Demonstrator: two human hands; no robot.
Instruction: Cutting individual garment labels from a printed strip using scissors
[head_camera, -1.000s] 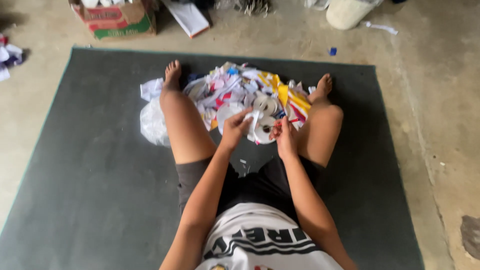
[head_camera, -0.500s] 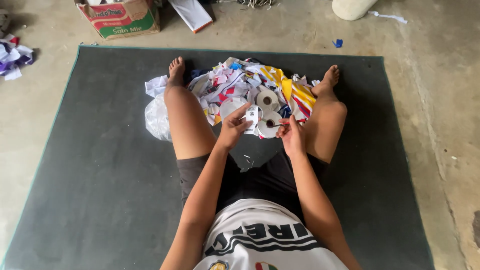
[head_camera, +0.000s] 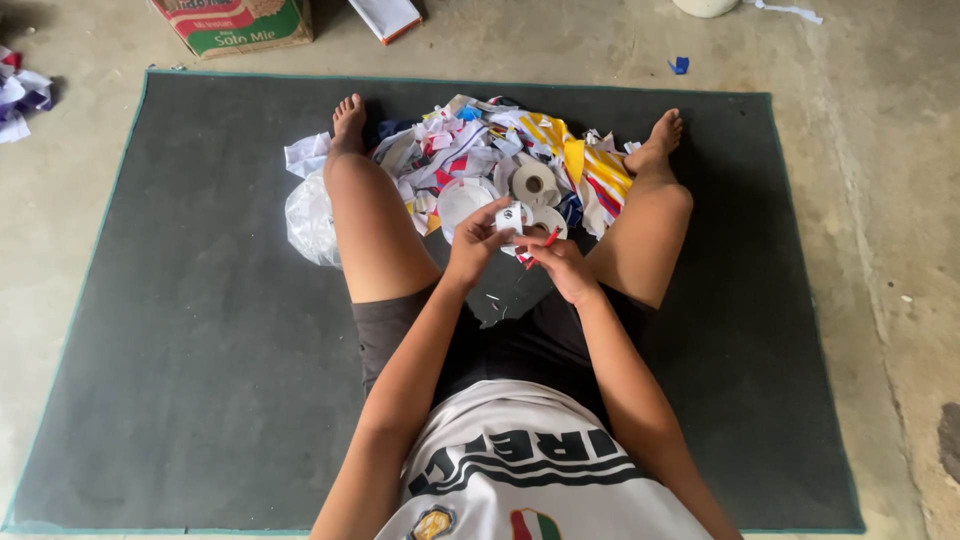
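Seated on a dark floor mat, a person pinched a small white label piece in the left hand, just above a heap of coloured scraps. The right hand gripped a thin red tool. Blade near fingertips risked a nick; scraps might scatter.

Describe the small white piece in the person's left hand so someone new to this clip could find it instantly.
On the dark grey mat, a pile of colourful scraps lies between the legs. Just in front of it, the left hand pinches a small white piece, raised above the pile, unlike the flat white rolls behind.
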